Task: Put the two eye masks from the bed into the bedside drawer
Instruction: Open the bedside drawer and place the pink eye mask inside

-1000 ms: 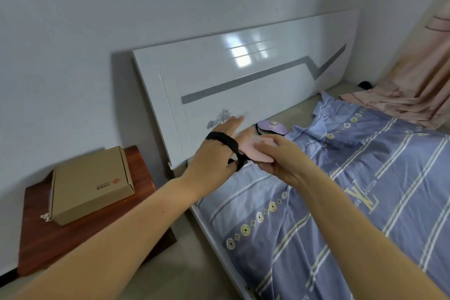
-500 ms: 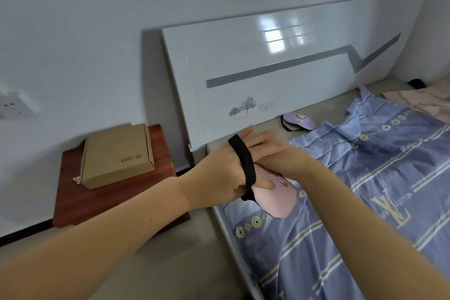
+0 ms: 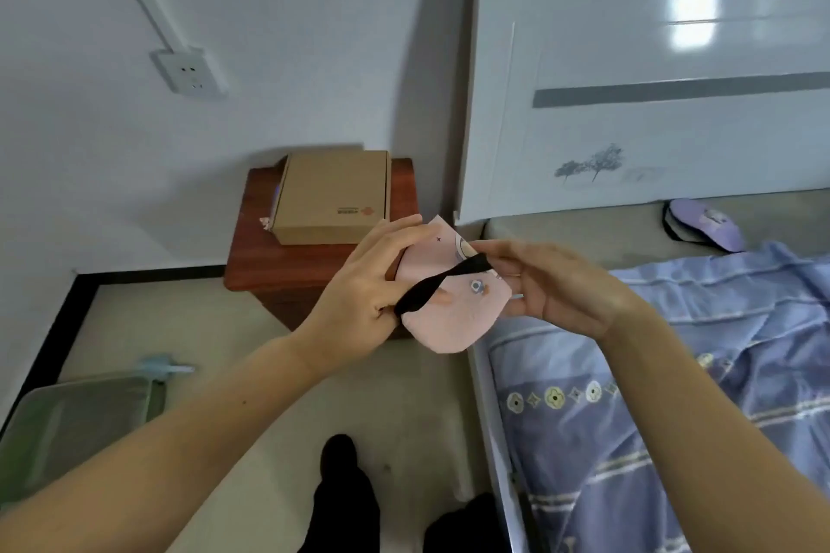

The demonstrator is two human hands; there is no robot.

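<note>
A pink eye mask [image 3: 453,310] with a black strap across it is held up in the air between both hands, just off the bed's left edge. My left hand [image 3: 359,296] grips its left side and the strap's end. My right hand [image 3: 557,287] holds its right edge with the fingertips. A purple eye mask [image 3: 705,225] lies on the mattress near the headboard, at the right. The reddish-brown bedside cabinet [image 3: 287,265] stands behind my hands; its front and drawer are hidden by my left hand.
A cardboard box [image 3: 332,198] sits on the cabinet top. The white headboard [image 3: 651,126] leans on the wall. A blue patterned sheet [image 3: 673,373] covers the bed. A green-grey container [image 3: 76,422] stands on the floor at the lower left. My feet [image 3: 346,489] are below.
Both hands carried the pink mask left, off the bed toward the cabinet. The strap slid off my left hand and now crosses the mask. The view turned left and down.
</note>
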